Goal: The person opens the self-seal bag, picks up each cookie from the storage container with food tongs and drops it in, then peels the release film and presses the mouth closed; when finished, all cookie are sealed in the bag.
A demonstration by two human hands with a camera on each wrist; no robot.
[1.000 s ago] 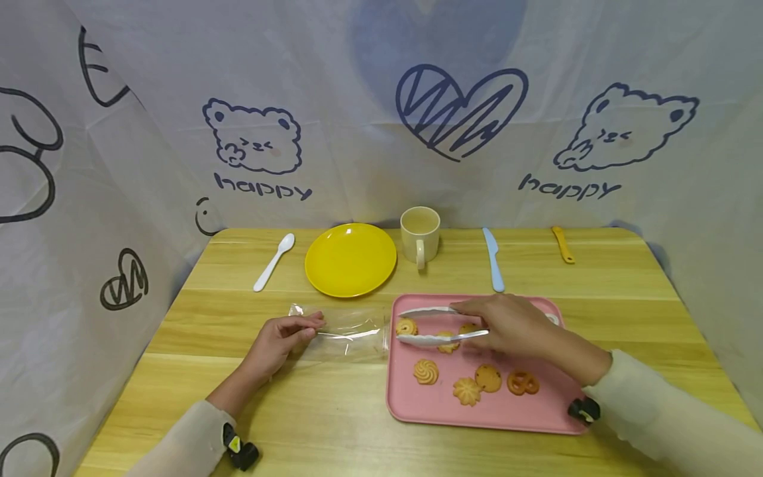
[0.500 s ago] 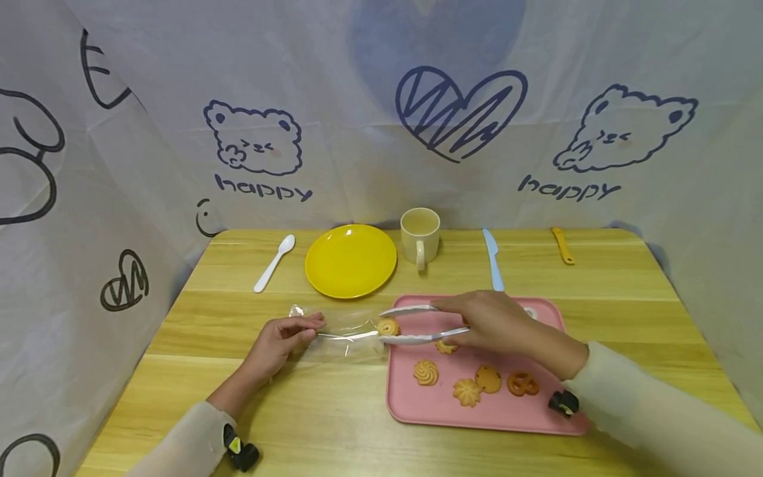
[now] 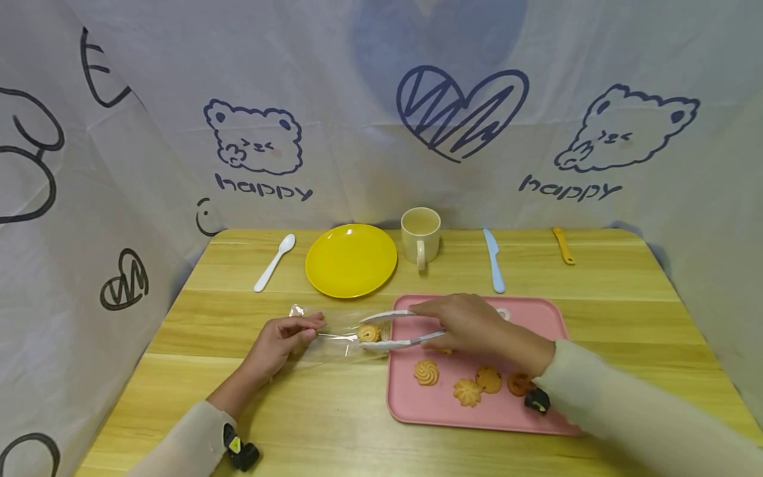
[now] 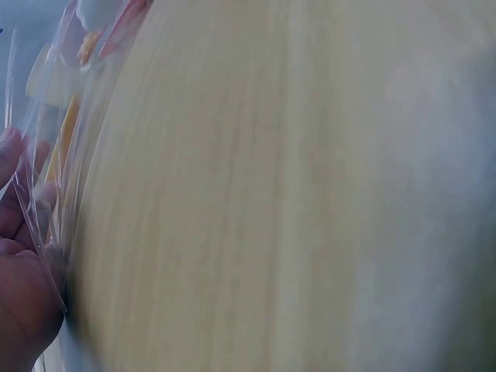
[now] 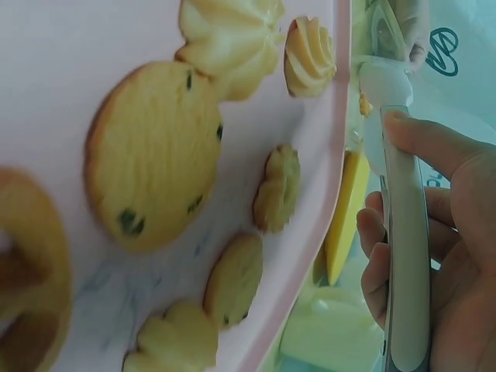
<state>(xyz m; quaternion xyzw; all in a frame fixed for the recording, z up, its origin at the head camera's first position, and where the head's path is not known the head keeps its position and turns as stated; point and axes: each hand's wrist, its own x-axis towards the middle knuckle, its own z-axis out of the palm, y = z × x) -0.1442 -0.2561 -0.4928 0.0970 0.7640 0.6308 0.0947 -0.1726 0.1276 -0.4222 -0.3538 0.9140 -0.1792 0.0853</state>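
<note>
My left hand [image 3: 280, 341] pinches the left part of a clear plastic bag [image 3: 340, 352] on the table. In the left wrist view, finger and thumb sit at the bag's thin film [image 4: 66, 155]. My right hand [image 3: 473, 324] grips white-tipped tongs [image 3: 396, 344], thumb along one arm, as the right wrist view shows. Between the tong tips is a round golden cookie [image 3: 368, 333], which overlaps the right part of the bag. A pink tray [image 3: 411, 412] lies under the right hand, with a swirl cookie [image 3: 426, 373], a star-shaped cookie [image 3: 467, 392] and a spotted round cookie [image 3: 489, 379].
A pretzel-shaped cookie [image 3: 520, 383] is partly covered by the right wrist's camera. Behind the bag stand a yellow plate [image 3: 352, 260] and a cream mug [image 3: 420, 235]. Along the back lie a white spoon [image 3: 274, 264], a light blue knife [image 3: 493, 260] and a yellow utensil handle [image 3: 563, 246].
My right hand has moved left with the tongs, carrying the cookie from over the tray's left edge to over the bag. The left hand has stayed where it was.
</note>
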